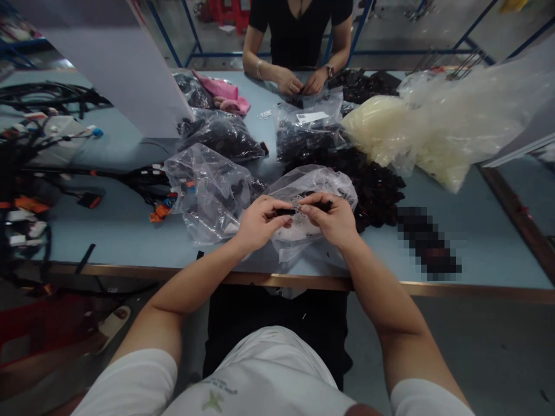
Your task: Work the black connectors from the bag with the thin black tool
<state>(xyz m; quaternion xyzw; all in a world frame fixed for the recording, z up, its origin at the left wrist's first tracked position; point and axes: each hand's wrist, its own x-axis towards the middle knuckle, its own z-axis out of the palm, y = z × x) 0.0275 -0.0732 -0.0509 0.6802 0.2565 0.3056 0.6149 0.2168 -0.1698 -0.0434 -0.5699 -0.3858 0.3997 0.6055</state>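
My left hand [256, 224] pinches a small black plastic part [286, 212], which looks like a connector housing, between thumb and fingers. Close by on the right, my right hand [337, 224] has thumb and forefinger pressed together at the part's end; whatever sits between those fingertips is too small to name. A dark piece [323, 205] shows by its curled fingers, and I cannot tell whether it is held. Both hands are above an opened clear plastic bag [288, 252] with many tiny white pieces [299, 231] in it.
Black parts [377, 188] lie heaped behind my right hand. Clear bags [203, 202], a bag of black parts [310, 130] and pale yellow bags [385, 127] surround the work area. Wire harnesses [134, 179] cover the left. Across the table, a person's hands [301, 82] work.
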